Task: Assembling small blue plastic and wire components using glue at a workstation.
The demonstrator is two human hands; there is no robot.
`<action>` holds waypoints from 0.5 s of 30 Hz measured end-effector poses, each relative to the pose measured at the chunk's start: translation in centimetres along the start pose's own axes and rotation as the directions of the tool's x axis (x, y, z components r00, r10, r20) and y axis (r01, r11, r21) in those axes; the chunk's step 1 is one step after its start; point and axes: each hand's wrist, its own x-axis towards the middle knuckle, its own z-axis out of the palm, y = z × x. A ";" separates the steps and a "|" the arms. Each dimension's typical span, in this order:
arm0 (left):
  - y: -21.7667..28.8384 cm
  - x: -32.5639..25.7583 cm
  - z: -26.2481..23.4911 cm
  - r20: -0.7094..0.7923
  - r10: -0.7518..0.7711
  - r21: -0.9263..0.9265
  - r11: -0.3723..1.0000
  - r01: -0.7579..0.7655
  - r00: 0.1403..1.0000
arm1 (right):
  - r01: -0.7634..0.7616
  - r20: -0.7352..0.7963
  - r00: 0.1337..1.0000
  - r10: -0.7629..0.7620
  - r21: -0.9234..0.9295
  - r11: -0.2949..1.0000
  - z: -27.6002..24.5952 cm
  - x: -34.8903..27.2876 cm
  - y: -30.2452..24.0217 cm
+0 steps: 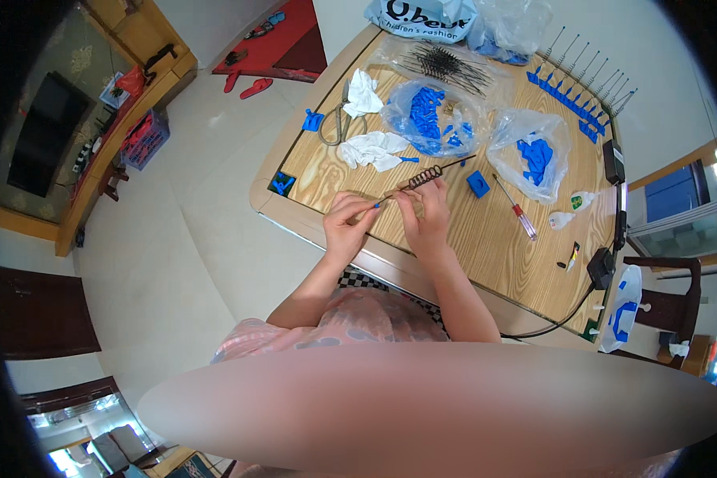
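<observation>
Both hands are above the near edge of the wooden table, on one dark metal rod with a coiled spring-like section (426,177). My left hand (346,229) pinches the rod's near-left end, where a small blue piece (377,205) shows at the fingertips. My right hand (425,219) has its fingers closed around the rod just below the coil. The rod's straight far end sticks out to the upper right, past the coil. Close to that end, a blue square block (478,184) lies on the table. My fingers partly hide the rod between the hands.
A screwdriver (525,221) and small white bottles (562,219) lie right. Beyond the hands are scissors (338,123), white cloths (372,150), bags of blue parts (427,119) (537,159) and dark coiled rods (442,68). Blue bases with upright rods (566,99) line the far-right edge. A black cable (562,319) hangs near right.
</observation>
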 end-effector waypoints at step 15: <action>0.0 0.0 0.0 0.012 0.029 0.006 1.000 -0.029 1.000 | 0.055 -0.005 0.998 -0.055 -0.029 0.998 0.3 -0.1 0.1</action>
